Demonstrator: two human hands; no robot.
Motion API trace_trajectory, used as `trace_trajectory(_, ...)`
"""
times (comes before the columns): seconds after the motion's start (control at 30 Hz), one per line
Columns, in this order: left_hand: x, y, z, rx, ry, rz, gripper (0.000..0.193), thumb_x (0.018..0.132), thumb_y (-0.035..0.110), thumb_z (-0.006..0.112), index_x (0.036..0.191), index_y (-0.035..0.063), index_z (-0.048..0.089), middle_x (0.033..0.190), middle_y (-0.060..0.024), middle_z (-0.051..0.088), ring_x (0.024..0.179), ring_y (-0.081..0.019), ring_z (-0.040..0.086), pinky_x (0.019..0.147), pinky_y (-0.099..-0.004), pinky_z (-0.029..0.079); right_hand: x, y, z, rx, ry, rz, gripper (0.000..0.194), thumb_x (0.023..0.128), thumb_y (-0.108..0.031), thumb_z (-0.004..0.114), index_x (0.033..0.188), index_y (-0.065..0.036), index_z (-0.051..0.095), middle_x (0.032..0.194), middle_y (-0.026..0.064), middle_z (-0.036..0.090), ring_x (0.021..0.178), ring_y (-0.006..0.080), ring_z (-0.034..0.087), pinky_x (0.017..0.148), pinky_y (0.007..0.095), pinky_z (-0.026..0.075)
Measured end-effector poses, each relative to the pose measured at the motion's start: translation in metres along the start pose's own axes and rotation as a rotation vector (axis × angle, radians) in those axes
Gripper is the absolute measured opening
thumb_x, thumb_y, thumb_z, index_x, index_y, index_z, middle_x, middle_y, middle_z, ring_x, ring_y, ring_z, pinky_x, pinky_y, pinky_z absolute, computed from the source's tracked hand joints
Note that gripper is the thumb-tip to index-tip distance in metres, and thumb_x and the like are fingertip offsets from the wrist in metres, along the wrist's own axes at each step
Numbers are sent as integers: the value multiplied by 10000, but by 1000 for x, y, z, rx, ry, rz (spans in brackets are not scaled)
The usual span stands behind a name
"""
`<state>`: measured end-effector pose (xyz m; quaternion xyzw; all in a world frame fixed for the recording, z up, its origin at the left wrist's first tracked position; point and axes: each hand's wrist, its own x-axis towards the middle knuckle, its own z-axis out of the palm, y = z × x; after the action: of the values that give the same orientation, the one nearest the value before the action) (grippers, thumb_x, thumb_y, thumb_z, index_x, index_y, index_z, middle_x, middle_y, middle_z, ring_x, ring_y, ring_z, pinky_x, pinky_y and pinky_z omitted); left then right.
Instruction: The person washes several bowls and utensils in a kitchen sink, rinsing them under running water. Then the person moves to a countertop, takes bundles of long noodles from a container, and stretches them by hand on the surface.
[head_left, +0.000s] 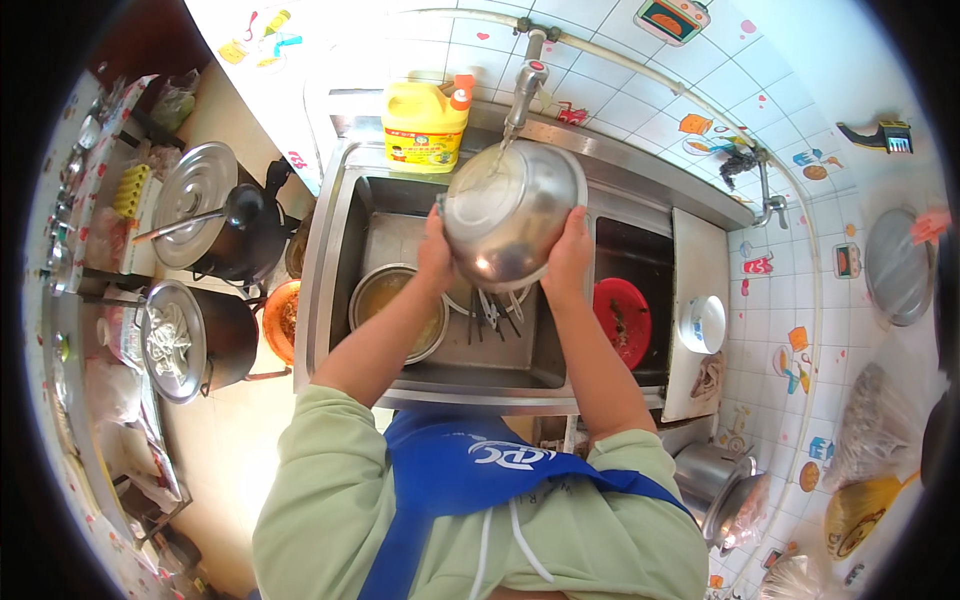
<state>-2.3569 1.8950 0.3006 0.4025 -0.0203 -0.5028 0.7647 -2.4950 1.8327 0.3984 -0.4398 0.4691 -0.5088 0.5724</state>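
Note:
Between my two hands a stainless steel bowl (510, 217) is tilted, its outer base turned up under the tap (521, 97). Water runs from the spout onto that base. My left hand (435, 251) grips the bowl's left side, and my right hand (568, 255) grips the right side. Below it, in the left basin (465, 360) of the sink, stands a metal bowl (382, 296) with yellowish liquid. Beside that, chopsticks and other utensils (493, 311) rest in a second container, which the held bowl and my arm partly hide.
A yellow detergent jug (425, 127) stands behind the left basin. The right basin holds a red colander or bowl (622, 322) with food scraps. White bowls (703, 324) sit on the board at right. At left are large lidded pots (199, 202) and an orange basin (282, 322).

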Motion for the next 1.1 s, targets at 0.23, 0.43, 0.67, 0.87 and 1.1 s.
trace_trajectory(0.23,31,38,27,791,-134,634,405,917,178,355,1272,-2,432,1319,-181,407,1241,-312,362,1055,-342,235,-14,30,-10,-233,-206,-41,494,952,-403,385,942,41,602,853,48,608,747,115,536,688,255,437)
trace_trajectory(0.43,-16,12,41,1053,-322,900,381,916,173,353,1230,-5,472,1301,-200,425,1235,-347,367,1038,-387,269,7,27,-6,-8,-83,32,455,949,-383,403,1001,35,575,909,53,608,818,136,567,720,275,464)
trace_trajectory(0.67,40,28,1,650,-21,241,415,925,219,305,1209,-44,452,1236,-214,461,1201,-314,386,1017,-338,275,10,-1,-33,213,-183,180,422,950,-356,413,982,25,592,876,44,619,750,123,580,700,243,467)
trace_trajectory(0.87,78,78,29,1086,-205,570,415,905,261,321,1089,-42,537,1124,-220,524,1075,-361,460,939,-370,355,23,-17,-33,-317,-365,27,404,936,-361,462,839,-8,634,737,-36,575,634,43,475,570,200,387)
trace_trajectory(1.1,28,70,75,1259,-342,1156,410,741,76,532,1144,9,514,1149,-164,519,1115,-340,442,959,-401,339,26,-14,18,-780,-537,-214,509,918,-449,411,672,-29,559,591,4,494,573,139,447,549,299,376)
